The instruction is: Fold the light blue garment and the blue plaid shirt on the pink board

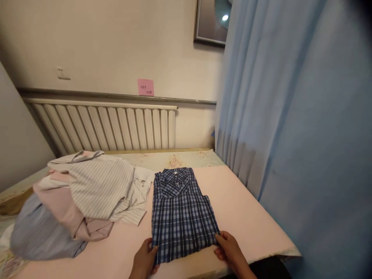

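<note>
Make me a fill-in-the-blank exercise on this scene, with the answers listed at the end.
1. The left hand holds the plaid shirt's near left corner; the right hand holds its near ____ corner.
2. The clothes pile lies to the ____ of the plaid shirt.
3. The note above the radiator is coloured ____.
4. The long curtain is coloured ____.
Missing words: right; left; pink; blue.

left hand: bare | right hand: bare to the forearm
</note>
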`<state>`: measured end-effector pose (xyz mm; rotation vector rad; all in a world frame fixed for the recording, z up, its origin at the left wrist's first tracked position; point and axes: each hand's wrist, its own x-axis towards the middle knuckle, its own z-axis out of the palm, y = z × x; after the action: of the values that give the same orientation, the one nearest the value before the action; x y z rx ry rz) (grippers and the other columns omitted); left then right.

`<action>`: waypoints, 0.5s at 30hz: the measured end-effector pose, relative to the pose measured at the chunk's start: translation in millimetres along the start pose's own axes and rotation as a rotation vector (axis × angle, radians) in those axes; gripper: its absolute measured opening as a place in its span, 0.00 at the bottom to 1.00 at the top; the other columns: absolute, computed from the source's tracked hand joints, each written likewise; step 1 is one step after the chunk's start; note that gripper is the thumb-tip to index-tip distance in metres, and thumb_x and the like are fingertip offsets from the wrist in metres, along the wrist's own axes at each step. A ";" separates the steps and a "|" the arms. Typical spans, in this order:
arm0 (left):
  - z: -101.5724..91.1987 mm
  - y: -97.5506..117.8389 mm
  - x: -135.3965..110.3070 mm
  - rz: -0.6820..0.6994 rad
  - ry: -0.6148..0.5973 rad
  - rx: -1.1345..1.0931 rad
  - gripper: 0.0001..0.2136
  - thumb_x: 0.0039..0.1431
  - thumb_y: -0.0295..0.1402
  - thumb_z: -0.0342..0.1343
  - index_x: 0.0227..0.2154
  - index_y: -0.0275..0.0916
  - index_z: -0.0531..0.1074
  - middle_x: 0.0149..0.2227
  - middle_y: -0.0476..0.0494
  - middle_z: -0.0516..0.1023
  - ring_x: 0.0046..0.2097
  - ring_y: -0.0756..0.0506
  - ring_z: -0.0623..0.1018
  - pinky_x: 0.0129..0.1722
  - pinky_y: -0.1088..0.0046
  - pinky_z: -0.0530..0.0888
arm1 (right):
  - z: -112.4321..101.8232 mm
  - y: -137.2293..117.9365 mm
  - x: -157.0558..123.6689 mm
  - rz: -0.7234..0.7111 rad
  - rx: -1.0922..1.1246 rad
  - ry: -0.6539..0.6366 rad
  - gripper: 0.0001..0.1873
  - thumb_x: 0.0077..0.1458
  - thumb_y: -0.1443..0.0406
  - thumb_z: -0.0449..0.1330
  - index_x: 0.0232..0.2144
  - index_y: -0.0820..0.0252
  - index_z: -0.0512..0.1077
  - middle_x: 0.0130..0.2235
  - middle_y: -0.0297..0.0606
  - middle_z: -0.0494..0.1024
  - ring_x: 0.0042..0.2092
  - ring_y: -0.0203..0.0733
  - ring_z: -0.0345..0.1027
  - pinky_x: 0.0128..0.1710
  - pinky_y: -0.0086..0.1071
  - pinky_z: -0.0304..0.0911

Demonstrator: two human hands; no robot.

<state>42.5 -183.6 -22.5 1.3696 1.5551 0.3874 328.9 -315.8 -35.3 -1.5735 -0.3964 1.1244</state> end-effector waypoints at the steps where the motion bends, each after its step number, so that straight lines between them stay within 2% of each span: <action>1: 1.0 0.7 -1.1 -0.007 -0.010 -0.016 0.17 0.62 0.32 0.40 0.53 0.36 0.59 0.33 0.45 0.78 0.22 0.48 0.78 0.19 0.73 0.73 | 2.9 0.2 -2.4 0.036 0.027 -0.028 0.19 0.43 0.53 0.65 0.30 0.59 0.65 0.22 0.31 0.71 0.18 0.33 0.66 0.16 0.23 0.57; 4: 2.3 3.5 -4.4 -0.011 -0.009 -0.036 0.15 0.63 0.30 0.40 0.51 0.38 0.60 0.34 0.46 0.78 0.20 0.50 0.76 0.18 0.75 0.72 | 7.7 -4.0 -8.8 0.120 0.087 -0.079 0.17 0.48 0.54 0.63 0.32 0.59 0.64 0.25 0.36 0.75 0.22 0.35 0.71 0.18 0.23 0.62; 6: 0.8 5.2 -6.3 -0.013 0.026 -0.043 0.14 0.63 0.29 0.40 0.50 0.39 0.61 0.35 0.46 0.78 0.19 0.52 0.75 0.19 0.76 0.72 | 9.2 -11.4 -11.1 0.118 0.083 -0.072 0.16 0.50 0.55 0.61 0.31 0.60 0.64 0.24 0.37 0.75 0.23 0.36 0.72 0.20 0.24 0.64; 11: -6.7 -5.0 -8.2 0.077 0.110 -0.018 0.16 0.62 0.31 0.42 0.52 0.40 0.61 0.32 0.49 0.78 0.22 0.51 0.76 0.21 0.76 0.72 | 9.1 -27.0 -11.3 -0.212 -0.130 -0.067 0.15 0.47 0.55 0.62 0.26 0.60 0.63 0.19 0.33 0.72 0.19 0.35 0.68 0.17 0.24 0.61; 13: -8.4 -14.3 -8.3 0.079 0.123 0.040 0.17 0.62 0.31 0.42 0.53 0.40 0.60 0.34 0.48 0.79 0.26 0.49 0.78 0.24 0.75 0.73 | 6.7 -21.8 -10.1 -0.170 -0.181 -0.076 0.14 0.46 0.56 0.61 0.25 0.59 0.62 0.18 0.32 0.71 0.18 0.36 0.68 0.14 0.24 0.58; 15: -8.5 -21.4 -8.9 0.101 0.134 0.152 0.17 0.60 0.29 0.44 0.53 0.39 0.61 0.38 0.45 0.80 0.34 0.47 0.80 0.31 0.75 0.74 | 3.1 -10.5 -8.3 -0.026 -0.196 -0.068 0.14 0.47 0.56 0.59 0.26 0.58 0.61 0.16 0.30 0.69 0.17 0.37 0.67 0.11 0.23 0.54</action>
<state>22.3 -195.1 -30.9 1.5718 1.6563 0.4372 325.5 -316.7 -22.0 -1.6975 -0.5860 1.1491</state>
